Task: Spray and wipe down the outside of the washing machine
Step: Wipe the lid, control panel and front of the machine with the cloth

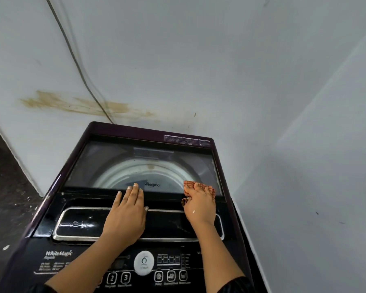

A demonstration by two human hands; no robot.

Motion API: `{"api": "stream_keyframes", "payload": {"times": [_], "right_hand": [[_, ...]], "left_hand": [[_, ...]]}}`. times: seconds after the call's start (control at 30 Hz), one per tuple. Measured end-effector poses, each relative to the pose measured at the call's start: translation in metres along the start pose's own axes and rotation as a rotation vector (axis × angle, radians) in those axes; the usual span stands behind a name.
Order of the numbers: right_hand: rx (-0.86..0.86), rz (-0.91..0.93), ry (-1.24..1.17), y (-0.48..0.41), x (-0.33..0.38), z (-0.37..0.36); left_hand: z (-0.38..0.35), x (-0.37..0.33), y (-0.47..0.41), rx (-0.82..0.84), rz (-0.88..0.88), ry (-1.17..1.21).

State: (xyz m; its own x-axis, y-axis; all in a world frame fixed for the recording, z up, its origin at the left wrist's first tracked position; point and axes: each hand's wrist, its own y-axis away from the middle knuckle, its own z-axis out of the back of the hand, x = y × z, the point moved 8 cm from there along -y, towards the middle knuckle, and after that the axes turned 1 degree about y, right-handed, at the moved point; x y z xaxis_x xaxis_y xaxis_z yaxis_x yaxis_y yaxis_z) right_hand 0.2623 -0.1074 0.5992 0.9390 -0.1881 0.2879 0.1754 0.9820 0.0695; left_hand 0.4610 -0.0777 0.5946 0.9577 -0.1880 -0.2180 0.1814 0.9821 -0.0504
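A dark purple top-loading washing machine fills the lower middle of the view, its glass lid closed over the drum. My left hand rests flat on the lid's front edge, fingers straight, near the brand lettering. My right hand presses an orange-brown cloth onto the right front corner of the glass. Its fingers lie spread over the cloth and the thumb hooks a fold of it. No spray bottle is in view.
The control panel with round buttons lies under my forearms. A white wall with a brown stain stands behind, and a grey cable runs down it. A second wall closes the right side. Dark speckled floor shows at the left.
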Motion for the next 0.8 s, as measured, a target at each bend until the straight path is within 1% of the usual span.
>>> {"api": "stream_keyframes", "payload": {"times": [0.1,0.17,0.23,0.3,0.43,0.53,0.6,0.67,0.73,0.8], "right_hand": [[-0.057,0.042,0.028,-0.004,-0.004,0.011],[-0.086,0.048,0.039,-0.007,-0.011,0.022],[-0.099,0.047,0.100,-0.011,-0.020,0.033],[-0.110,0.031,0.188,-0.013,-0.033,0.039],[-0.012,-0.027,0.271,-0.010,-0.052,0.044],[0.025,-0.052,0.217,-0.008,-0.060,0.056],[-0.023,-0.082,0.171,-0.004,-0.070,0.065],[-0.114,-0.127,0.149,0.003,-0.082,0.078],[-0.220,-0.195,0.160,0.008,-0.101,0.094],[-0.305,-0.247,0.114,0.011,-0.124,0.112]], "left_hand": [[0.000,-0.008,0.003,-0.010,0.047,-0.005],[0.000,-0.011,0.011,-0.045,0.095,0.007],[0.000,-0.013,0.019,-0.076,0.125,0.014],[0.000,-0.012,0.025,-0.062,0.159,0.010],[0.007,-0.017,0.028,-0.066,0.187,0.009],[0.014,-0.023,0.027,-0.067,0.156,-0.010],[0.020,-0.023,0.028,-0.091,0.127,-0.031],[0.026,-0.019,0.031,-0.106,0.120,-0.035],[0.025,-0.014,0.034,-0.077,0.130,-0.028],[0.024,-0.012,0.035,-0.077,0.129,-0.002]]}}
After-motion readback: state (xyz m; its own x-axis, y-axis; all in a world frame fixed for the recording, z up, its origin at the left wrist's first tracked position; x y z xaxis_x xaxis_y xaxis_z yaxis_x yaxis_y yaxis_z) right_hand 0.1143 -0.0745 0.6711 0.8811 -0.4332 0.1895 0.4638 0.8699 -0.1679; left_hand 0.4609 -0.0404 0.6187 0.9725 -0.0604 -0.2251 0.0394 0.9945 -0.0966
